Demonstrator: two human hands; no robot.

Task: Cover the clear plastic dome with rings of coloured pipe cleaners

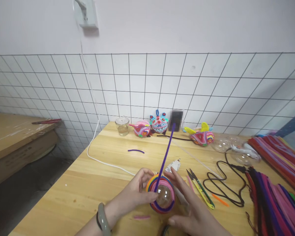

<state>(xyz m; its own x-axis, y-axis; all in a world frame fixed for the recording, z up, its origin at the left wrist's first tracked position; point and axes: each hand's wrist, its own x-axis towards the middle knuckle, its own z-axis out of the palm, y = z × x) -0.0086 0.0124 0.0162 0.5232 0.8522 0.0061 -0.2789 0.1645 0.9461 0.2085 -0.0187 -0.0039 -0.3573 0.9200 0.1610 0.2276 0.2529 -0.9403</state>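
Head view, lower centre of the frame. The left hand (135, 193) curls loosely around a clear ball (162, 196) wrapped in rings of coloured pipe cleaner, thumb and fingers closed on its left side. The right hand (186, 203) lies nearly flat against the ball's right side, fingers extended; whether it grips anything cannot be told. A purple pipe cleaner (166, 155) rises from the ball toward the upper centre, its free end unsupported. Judged risks: the long free end may spring back and loosen the last purple coil; the smooth ball may slip from the light two-sided hold and roll across the counter (83, 183). The glue gun (173, 165) and scissors (201, 188) lie just beyond the right hand, where a sweeping wrist could strike them.
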